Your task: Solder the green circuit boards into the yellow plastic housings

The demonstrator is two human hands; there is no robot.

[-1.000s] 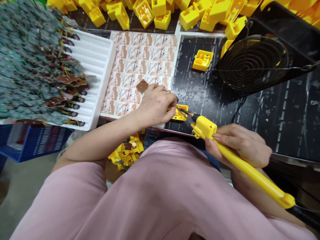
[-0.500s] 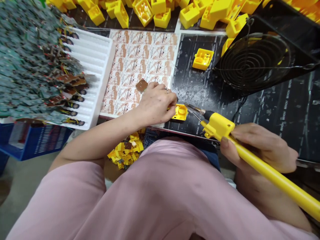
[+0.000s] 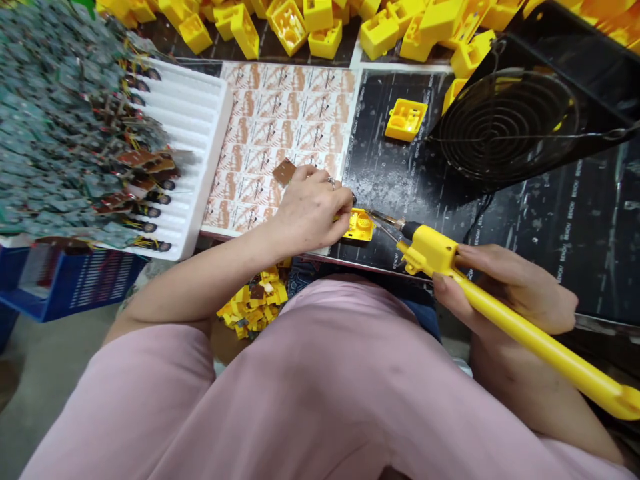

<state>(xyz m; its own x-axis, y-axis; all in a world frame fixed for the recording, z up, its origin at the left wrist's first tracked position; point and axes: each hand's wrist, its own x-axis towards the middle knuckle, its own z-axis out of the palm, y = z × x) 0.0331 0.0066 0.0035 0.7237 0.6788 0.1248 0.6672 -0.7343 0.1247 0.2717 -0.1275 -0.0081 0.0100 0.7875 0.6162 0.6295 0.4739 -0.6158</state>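
My left hand [image 3: 314, 205] is closed, thumb and forefinger pinched at the left end of a small open yellow plastic case [image 3: 361, 225] near the table's front edge. The hand hides part of the case, and any small part between the fingertips cannot be made out. A brown circuit board [image 3: 284, 172] lies by the other fingers. My right hand [image 3: 515, 283] is wrapped around a yellow soldering gun [image 3: 435, 250]. Its metal tip and thin feed tube point left, with the tip at the right edge of the case.
A white foam tray [image 3: 200, 133] bears stacked circuit boards [image 3: 70, 133] at the left. Printed sticker sheets [image 3: 280, 120] lie mid-table. Another yellow case [image 3: 406, 120] sits before a black fan [image 3: 505, 127]. Yellow cases [image 3: 325, 40] are heaped behind; a blue crate [image 3: 90, 283] stands lower left.
My right hand has moved the soldering gun slightly left, bringing its tip closer to the case. My left hand stays in nearly the same place.
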